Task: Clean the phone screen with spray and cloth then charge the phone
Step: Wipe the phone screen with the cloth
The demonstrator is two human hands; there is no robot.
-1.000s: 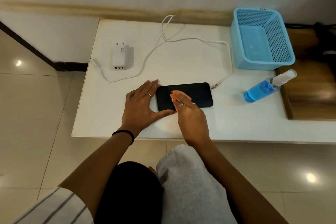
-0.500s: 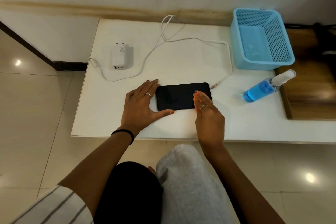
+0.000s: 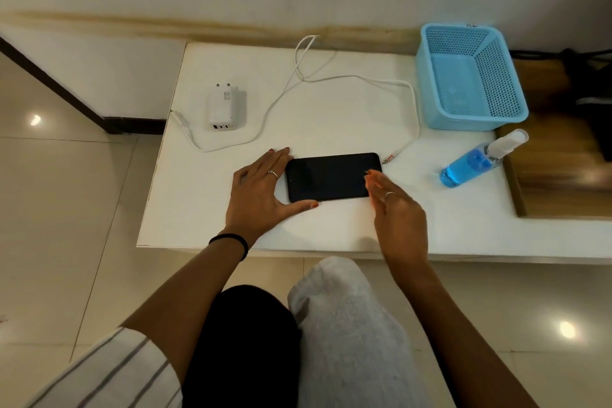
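A grey cloth (image 3: 344,325) lay on my lap. My left hand (image 3: 261,192) braced the phone (image 3: 331,175) with straight fingers; my right hand (image 3: 397,209) hovered open-fingered over its right end. Wiping seemed unfinished; beyond, cable (image 3: 347,78) and charger (image 3: 224,107) lay unconnected.

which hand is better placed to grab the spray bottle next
Right, probably. The right hand is open at the phone's right end, on the same side as the bottle lying by the basket. The left hand braces the phone's left end, farther away.
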